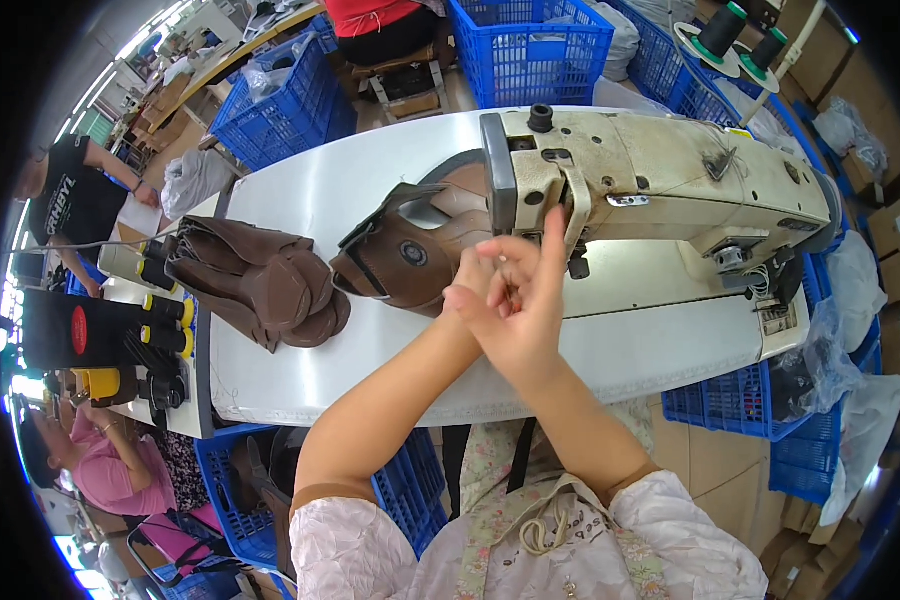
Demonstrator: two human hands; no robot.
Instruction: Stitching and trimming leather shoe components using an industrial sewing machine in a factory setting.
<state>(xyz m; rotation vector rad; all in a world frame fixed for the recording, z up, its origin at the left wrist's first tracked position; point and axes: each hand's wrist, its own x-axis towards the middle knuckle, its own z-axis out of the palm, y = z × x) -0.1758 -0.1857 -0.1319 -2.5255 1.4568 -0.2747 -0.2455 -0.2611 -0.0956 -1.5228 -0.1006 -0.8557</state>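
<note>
A brown leather piece, which looks like a shoe upper (385,262), lies on the white table (300,385) with one end by the head of a cream sewing machine (660,170). It has a dark round badge and a black strip. My hands meet in front of the machine's needle area. My left hand (477,268) is largely covered by my right; its fingers look closed, and what they hold is hidden. My right hand (523,325) has its thumb and index finger spread apart, with curled fingers between them. A stack of similar brown leather pieces (270,280) rests to the left.
Thread spools (175,325) and a black box (55,330) stand on a side surface at left. Blue crates (530,55) surround the table, one (725,400) under its right end. Green-based thread cones (720,35) stand beyond the machine. Other people sit or stand nearby.
</note>
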